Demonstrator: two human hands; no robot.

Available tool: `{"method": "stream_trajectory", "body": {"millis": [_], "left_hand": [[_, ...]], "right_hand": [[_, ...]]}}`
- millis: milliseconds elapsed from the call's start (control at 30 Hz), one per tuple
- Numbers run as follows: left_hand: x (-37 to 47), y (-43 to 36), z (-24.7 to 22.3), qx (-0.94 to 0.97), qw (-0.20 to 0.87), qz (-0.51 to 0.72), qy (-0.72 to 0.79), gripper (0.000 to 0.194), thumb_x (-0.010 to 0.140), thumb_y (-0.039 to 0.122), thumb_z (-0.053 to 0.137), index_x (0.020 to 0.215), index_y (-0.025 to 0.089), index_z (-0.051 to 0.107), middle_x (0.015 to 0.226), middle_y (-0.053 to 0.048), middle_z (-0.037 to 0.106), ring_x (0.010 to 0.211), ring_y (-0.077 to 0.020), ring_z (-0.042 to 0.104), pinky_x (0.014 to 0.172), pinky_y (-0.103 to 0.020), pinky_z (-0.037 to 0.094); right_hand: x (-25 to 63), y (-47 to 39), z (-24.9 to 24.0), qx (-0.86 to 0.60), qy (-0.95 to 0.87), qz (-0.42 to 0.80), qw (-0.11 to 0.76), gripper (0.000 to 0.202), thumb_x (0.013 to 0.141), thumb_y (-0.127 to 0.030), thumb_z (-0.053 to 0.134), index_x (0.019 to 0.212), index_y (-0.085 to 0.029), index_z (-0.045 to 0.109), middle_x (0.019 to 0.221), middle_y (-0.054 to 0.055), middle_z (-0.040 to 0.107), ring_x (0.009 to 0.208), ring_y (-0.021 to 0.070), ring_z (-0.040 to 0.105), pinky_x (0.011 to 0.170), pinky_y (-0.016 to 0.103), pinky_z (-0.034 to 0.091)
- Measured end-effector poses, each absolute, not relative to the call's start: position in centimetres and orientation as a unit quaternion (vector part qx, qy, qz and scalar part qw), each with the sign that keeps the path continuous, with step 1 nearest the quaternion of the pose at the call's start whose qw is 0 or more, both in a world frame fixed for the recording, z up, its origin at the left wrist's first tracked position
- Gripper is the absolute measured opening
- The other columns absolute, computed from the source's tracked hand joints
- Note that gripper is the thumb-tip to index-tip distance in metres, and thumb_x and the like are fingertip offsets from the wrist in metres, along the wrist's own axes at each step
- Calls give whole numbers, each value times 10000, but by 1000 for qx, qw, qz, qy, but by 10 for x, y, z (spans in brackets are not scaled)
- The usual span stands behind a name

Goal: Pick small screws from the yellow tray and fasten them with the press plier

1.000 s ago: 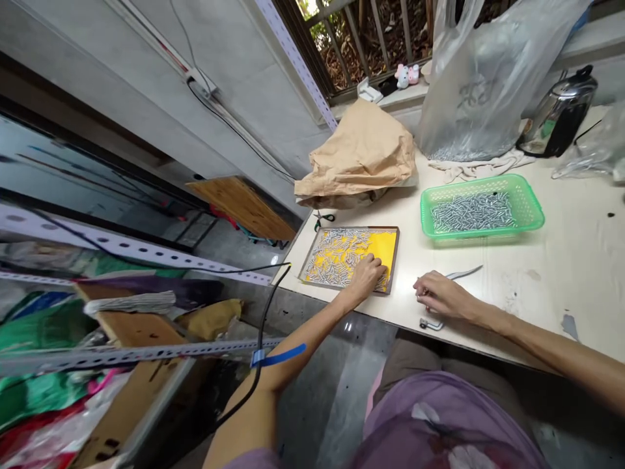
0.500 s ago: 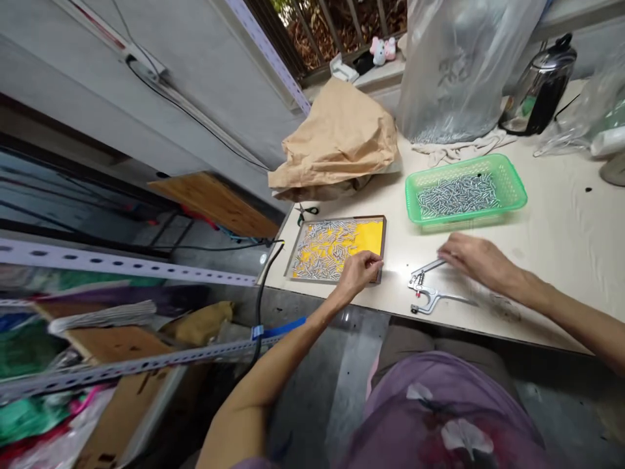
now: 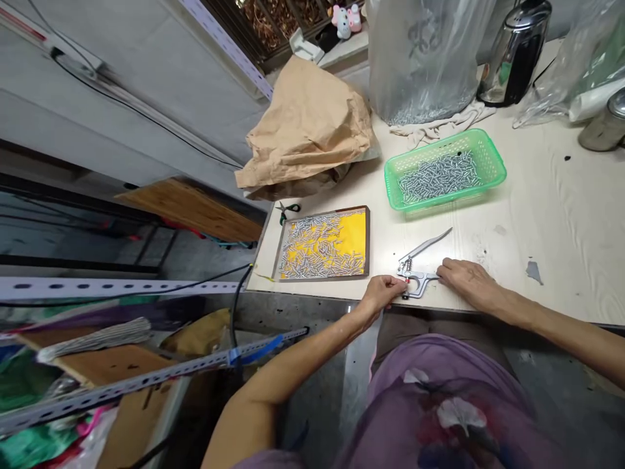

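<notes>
A metal hand press lies near the table's front edge, its upper lever raised. My left hand is pinched at the tool's jaw, by a small red part; what its fingertips hold is too small to name. On the other side, my right hand has its fingers closed on the end of the tool's lower handle. To the left sits a shallow tray with a yellow bottom and many small metal pins. Behind the tool stands a green basket full of similar pins.
Small scissors lie behind the tray. A crumpled brown paper bag, a clear plastic bag, a cloth and a kettle stand along the back. A metal canister is at the right.
My left hand has moved from the tray's edge to the tool's jaw. My right hand has gone from the upper lever to the lower handle. The view has shifted.
</notes>
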State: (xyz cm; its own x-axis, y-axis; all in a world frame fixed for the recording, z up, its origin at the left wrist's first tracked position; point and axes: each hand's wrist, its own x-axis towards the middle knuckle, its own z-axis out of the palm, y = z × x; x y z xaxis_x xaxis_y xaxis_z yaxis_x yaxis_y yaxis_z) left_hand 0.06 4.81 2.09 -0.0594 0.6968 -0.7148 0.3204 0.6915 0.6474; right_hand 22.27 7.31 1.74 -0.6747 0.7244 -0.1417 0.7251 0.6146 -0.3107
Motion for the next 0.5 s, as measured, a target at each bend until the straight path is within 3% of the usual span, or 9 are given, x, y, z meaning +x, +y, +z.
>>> {"method": "stream_trajectory", "body": {"millis": [500], "left_hand": [[6, 55, 27, 367, 571, 98, 728, 137, 784, 217, 670, 714, 110, 621, 415, 110, 387, 349, -26, 318, 338, -146, 314]], "right_hand": [[221, 66, 18, 410, 900, -148, 9, 201, 909, -70, 428, 895, -169, 603, 862, 69, 599, 734, 178, 519, 600, 299, 289]]}}
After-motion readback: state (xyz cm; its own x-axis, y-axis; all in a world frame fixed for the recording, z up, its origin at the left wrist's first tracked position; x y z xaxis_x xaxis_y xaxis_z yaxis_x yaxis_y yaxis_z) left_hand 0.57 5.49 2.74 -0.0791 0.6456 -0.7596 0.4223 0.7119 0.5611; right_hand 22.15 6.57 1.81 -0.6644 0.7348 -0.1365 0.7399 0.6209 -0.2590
